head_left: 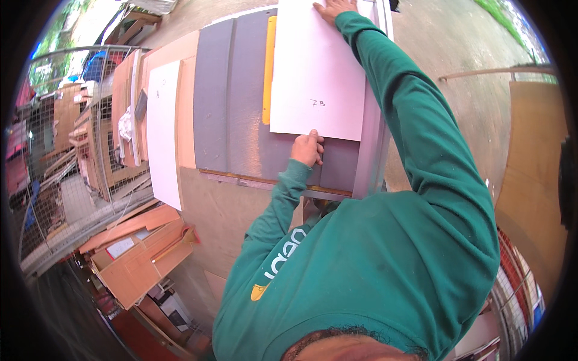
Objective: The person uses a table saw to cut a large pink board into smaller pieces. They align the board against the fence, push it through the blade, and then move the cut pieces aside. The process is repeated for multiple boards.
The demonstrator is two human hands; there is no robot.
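A white board point(319, 72) with handwritten marks lies on the grey panelled top of a work table or machine point(226, 96), beside a yellow strip point(267, 66). My left hand point(308, 149) is closed at the board's near edge, fingertips on it and the other fingers curled. At the far end, my right hand point(331, 11) lies on the board with its fingers spread, the arm stretched along the right side.
Wooden panels and another white board point(162, 120) lie along the left, beside a wire mesh fence point(72, 156) with scrap wood behind it. Loose boards point(138, 259) are piled at lower left. A brown sheet point(524, 138) stands at right, by the concrete floor point(439, 42).
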